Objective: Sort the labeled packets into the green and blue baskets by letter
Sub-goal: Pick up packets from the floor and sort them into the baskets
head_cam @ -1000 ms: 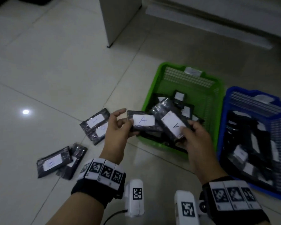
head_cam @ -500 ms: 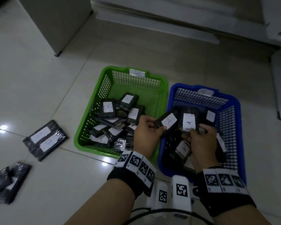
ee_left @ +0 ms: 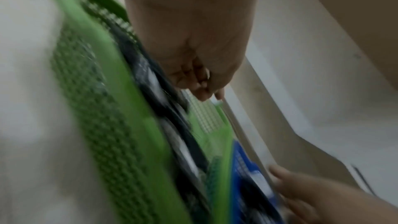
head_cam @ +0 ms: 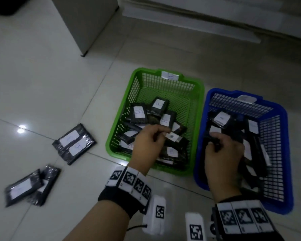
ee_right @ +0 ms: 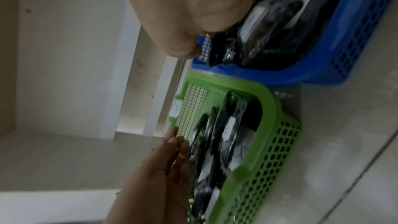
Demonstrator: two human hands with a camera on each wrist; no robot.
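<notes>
My left hand (head_cam: pixel 159 135) hovers over the green basket (head_cam: pixel 146 71), which holds several black packets with white labels. Its fingers are loosely curled and the left wrist view shows nothing in the left hand (ee_left: pixel 204 88). My right hand (head_cam: pixel 215 141) is down inside the blue basket (head_cam: pixel 221 92), fingers curled over dark packets; whether it grips one is hidden. A packet labelled A (head_cam: pixel 221 118) lies at the back of the blue basket. Two pairs of packets lie on the floor, one pair (head_cam: pixel 75 143) left of the green basket, the other (head_cam: pixel 30 186) nearer me.
The baskets stand side by side on a pale tiled floor (head_cam: pixel 42 84). A cabinet corner (head_cam: pixel 87 23) rises at the back left and a low ledge (head_cam: pixel 198 14) runs behind the baskets. Each basket carries a label tag (head_cam: pixel 169 76) on its far rim.
Both hands held A-labelled packets over the blue basket. Now neither packet shows in a hand. My left hand has swung left over the green basket; the right has sunk into the blue one.
</notes>
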